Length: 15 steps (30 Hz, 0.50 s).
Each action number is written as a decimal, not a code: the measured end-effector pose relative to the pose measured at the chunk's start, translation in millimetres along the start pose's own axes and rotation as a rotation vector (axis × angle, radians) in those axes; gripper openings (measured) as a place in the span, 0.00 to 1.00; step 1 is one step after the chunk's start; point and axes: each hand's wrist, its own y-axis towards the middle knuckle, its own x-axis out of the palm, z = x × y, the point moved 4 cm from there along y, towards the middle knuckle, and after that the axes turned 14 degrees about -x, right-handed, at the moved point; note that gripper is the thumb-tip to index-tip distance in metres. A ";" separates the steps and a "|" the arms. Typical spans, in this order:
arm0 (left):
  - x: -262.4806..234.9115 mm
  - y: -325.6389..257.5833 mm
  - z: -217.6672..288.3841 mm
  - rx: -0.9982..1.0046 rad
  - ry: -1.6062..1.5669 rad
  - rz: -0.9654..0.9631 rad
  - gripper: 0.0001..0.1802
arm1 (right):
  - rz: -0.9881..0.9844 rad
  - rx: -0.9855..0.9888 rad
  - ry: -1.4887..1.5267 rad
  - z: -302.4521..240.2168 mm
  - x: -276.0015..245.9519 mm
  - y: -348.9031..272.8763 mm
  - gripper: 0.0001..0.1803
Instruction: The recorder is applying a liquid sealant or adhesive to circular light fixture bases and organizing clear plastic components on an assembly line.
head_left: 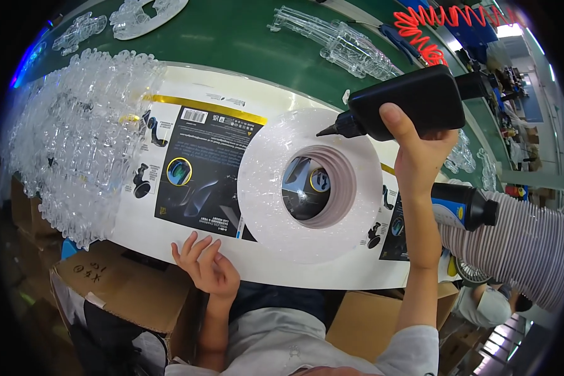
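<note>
My right hand (413,147) is wrapped round a black squeeze bottle (413,100) with a pointed nozzle, held tilted on its side. The nozzle tip points left, over the upper part of a stack of white rings (266,207) with a round hole through the middle. Whether the tip touches the top ring, I cannot tell. My left hand (207,263) is by the near edge of the printed white sheet (194,81), its fingers loosely curled and apart, holding nothing.
A tall heap of clear plastic parts (81,144) covers the left. More clear parts (338,41) lie on the green table (225,37). At right are a second black bottle (464,207), a long row of white rings (514,244) and a red coiled hose (420,31). Cardboard boxes (125,282) stand below.
</note>
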 end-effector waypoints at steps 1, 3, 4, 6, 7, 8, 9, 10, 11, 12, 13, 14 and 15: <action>-0.3 0.3 0.5 0.004 0.002 0.001 0.13 | -0.016 -0.010 -0.012 -0.2 2.1 0.0 0.26; -0.8 0.5 0.8 0.006 0.005 0.003 0.13 | -0.033 -0.019 -0.023 0.6 5.8 -0.4 0.26; -1.1 0.4 0.8 0.005 0.009 0.001 0.14 | -0.039 -0.031 -0.021 0.7 7.6 -0.5 0.25; -1.3 0.7 0.9 0.003 0.014 0.000 0.14 | -0.046 -0.043 -0.020 0.5 9.7 -0.6 0.24; -1.4 0.8 1.2 0.005 0.013 0.000 0.14 | -0.053 -0.045 -0.025 0.3 10.7 -0.6 0.23; -1.2 0.8 1.4 0.006 0.011 0.000 0.14 | -0.061 -0.047 -0.031 0.0 11.2 -0.5 0.23; -0.9 0.7 1.3 0.004 0.012 0.000 0.14 | -0.062 -0.047 -0.030 -0.2 11.4 -0.5 0.23; -0.8 0.5 1.0 0.004 0.012 0.003 0.14 | -0.069 -0.049 -0.046 -0.5 11.4 -0.5 0.22; -0.7 0.3 0.9 0.004 0.012 0.005 0.14 | -0.076 -0.051 -0.062 -0.7 11.3 -0.7 0.22; -0.8 0.4 1.1 0.003 0.012 0.005 0.14 | -0.078 -0.050 -0.061 -0.4 11.0 -0.9 0.22; -1.1 0.6 1.5 0.005 0.013 0.006 0.14 | -0.084 -0.058 -0.069 -0.3 10.7 -1.3 0.22; -1.2 0.7 1.9 0.007 0.013 0.007 0.14 | -0.089 -0.065 -0.078 -0.3 10.4 -1.5 0.22; -1.3 0.9 1.9 0.006 0.012 0.007 0.14 | -0.090 -0.065 -0.078 -0.1 10.0 -1.3 0.22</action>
